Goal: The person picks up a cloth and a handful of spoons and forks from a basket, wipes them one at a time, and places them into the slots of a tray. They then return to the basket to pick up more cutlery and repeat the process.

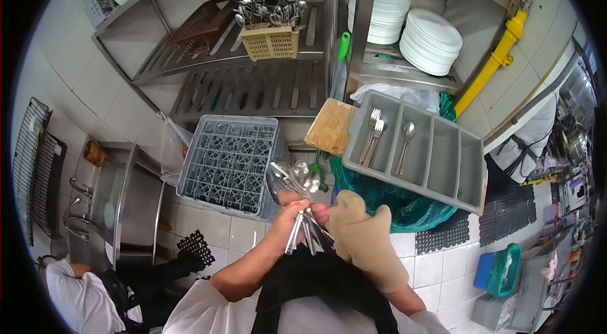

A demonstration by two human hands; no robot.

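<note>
My left hand (289, 215) is closed round a bunch of metal spoons (296, 177), bowls up and handles hanging below, in front of my apron. A beige cloth (363, 233) covers most of my right hand (321, 212), whose visible fingertips touch the bunch from the right. Ahead to the right sits a grey cutlery tray (444, 147) with long compartments. Its leftmost compartment holds several forks (374, 135); the one beside it has spoons (404, 147). The other compartments hold nothing visible.
A grey glass rack (231, 163) stands left of the tray, with a wooden board (331, 127) between them. Above are a yellow basket (270, 43) of cutlery and stacked white plates (431, 42). A green-lined bin bag (404, 198) hangs under the tray. Another person (85, 299) is at lower left.
</note>
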